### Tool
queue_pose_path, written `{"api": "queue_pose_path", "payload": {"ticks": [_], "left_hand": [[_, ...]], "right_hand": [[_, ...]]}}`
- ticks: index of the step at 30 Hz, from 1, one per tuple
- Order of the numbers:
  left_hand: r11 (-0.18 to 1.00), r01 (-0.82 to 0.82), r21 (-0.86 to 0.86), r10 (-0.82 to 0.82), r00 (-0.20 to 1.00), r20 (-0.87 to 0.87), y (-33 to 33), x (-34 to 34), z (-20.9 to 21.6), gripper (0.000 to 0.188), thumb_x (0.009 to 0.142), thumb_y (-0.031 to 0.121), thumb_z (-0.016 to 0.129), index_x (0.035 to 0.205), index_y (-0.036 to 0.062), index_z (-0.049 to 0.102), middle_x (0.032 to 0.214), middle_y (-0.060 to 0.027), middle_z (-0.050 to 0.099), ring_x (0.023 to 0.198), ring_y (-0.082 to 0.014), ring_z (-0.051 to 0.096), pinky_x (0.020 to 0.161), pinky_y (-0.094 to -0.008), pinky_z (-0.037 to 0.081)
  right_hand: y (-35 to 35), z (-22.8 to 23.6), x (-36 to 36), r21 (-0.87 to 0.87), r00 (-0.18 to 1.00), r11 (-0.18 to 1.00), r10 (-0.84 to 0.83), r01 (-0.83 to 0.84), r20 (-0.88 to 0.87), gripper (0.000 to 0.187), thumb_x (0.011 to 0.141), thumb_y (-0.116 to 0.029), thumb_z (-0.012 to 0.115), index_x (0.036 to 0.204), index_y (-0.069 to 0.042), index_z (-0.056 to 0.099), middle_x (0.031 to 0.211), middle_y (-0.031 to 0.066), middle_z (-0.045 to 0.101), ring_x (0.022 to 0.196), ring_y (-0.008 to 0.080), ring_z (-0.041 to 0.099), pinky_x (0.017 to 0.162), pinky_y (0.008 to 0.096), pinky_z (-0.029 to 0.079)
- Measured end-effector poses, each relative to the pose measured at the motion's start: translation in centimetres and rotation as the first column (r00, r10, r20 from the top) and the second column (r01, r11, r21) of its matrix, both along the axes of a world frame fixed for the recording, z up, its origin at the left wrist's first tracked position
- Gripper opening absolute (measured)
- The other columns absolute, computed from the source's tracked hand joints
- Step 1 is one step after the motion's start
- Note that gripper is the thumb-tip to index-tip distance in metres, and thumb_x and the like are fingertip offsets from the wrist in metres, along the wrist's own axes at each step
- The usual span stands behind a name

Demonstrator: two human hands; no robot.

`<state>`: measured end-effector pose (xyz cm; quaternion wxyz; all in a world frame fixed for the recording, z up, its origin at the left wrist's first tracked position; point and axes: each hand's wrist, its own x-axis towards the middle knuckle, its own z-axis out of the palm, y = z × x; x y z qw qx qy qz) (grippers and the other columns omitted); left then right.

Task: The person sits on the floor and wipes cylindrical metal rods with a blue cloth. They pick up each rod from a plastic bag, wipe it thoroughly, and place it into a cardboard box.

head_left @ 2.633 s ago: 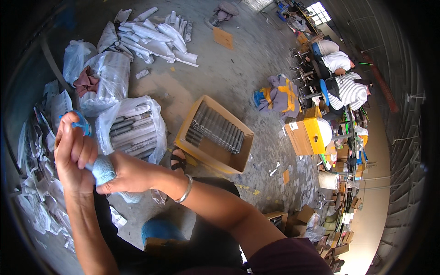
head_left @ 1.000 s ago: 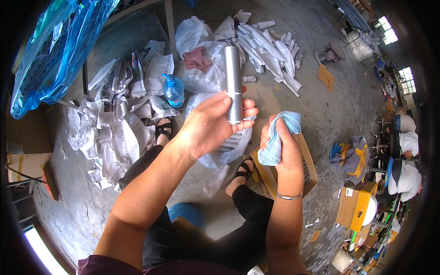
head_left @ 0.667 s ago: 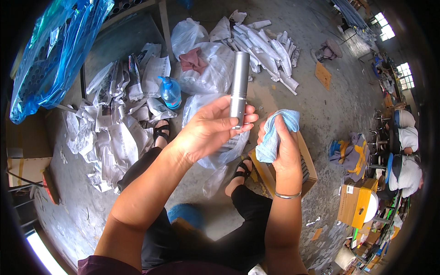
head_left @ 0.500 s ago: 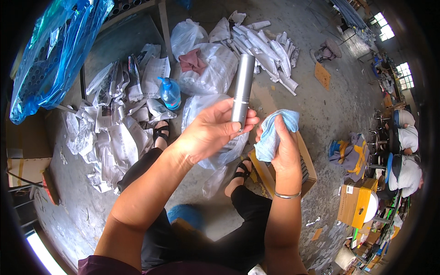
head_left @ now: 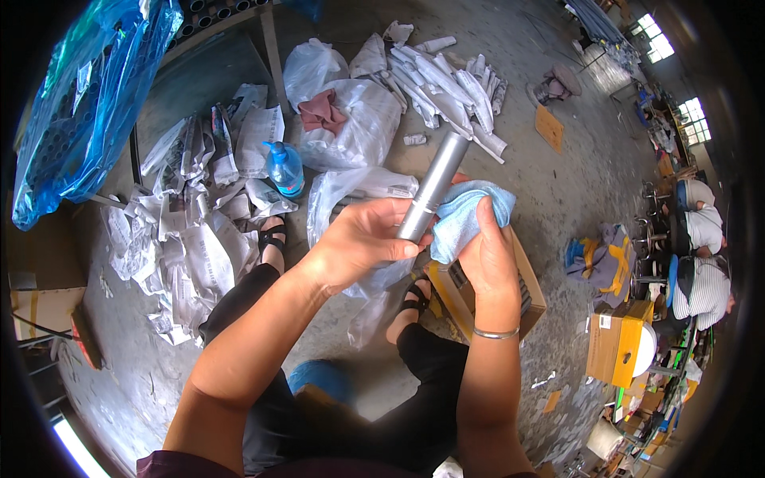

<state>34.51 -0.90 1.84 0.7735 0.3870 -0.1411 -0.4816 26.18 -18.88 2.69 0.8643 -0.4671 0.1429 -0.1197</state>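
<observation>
My left hand (head_left: 362,243) grips a silver metal tube (head_left: 438,179) by its lower end. The tube leans, its upper end pointing away and to the right, with a thin ring around its lower part. My right hand (head_left: 490,259), with a bangle at the wrist, is closed on a light blue cloth (head_left: 470,219). The cloth lies against the tube's right side, close to the fingers of my left hand. Some fingers of my right hand are hidden behind the cloth.
An open cardboard box (head_left: 530,299) with dark tubes stands below my right hand. Left lie crumpled papers (head_left: 203,255) and a blue pump bottle (head_left: 284,169). Ahead are plastic bags (head_left: 362,123) and paper-wrapped rolls (head_left: 446,84). At far right two people (head_left: 701,291) sit near a carton (head_left: 610,342).
The tube has tilted from nearly upright toward the right. My right hand has brought the cloth left, from apart to against the tube. The whole view has shifted slightly.
</observation>
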Motion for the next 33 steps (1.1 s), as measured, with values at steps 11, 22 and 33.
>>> {"api": "queue_pose_path", "payload": {"ticks": [11,22,33], "left_hand": [[0.994,0.079,0.081,-0.085,0.994,0.074,0.1,-0.6,-0.1,0.052,0.069,0.004,0.079,0.117,-0.0022,0.059,0.105,-0.0064,0.066,0.094,-0.0114,0.062,0.086,-0.0263,0.048],[0.981,-0.096,0.17,0.046,0.96,0.275,-0.4,-1.1,0.1,0.034,0.071,-0.006,0.075,0.101,-0.0067,0.06,0.09,-0.0084,0.066,0.084,-0.0126,0.062,0.075,-0.0268,0.052],[0.98,0.167,0.105,-0.163,0.986,-0.045,0.0,-0.9,0.1,0.044,0.083,0.017,0.07,0.116,-0.0063,0.054,0.103,-0.0118,0.064,0.085,-0.0139,0.061,0.077,-0.0275,0.051]], "right_hand": [[0.3,0.1,0.1,-0.096,0.991,0.989,0.115,-0.108,0.063,0.078,0.086,-0.057,0.052,0.135,0.001,0.035,0.133,0.0189,0.046,0.125,0.031,0.045,0.104,0.0432,0.037],[0.3,0.1,-0.2,-0.106,0.978,0.978,0.188,-0.178,0.091,0.085,0.08,-0.061,0.058,0.135,0.0,0.036,0.129,0.0187,0.048,0.122,0.0307,0.048,0.102,0.0434,0.039],[0.5,-0.4,-0.2,0.166,0.99,0.986,-0.038,0.016,0.133,0.055,0.082,-0.027,0.071,0.122,0.0,0.045,0.105,0.014,0.056,0.102,0.0286,0.057,0.096,0.0442,0.045]]}}
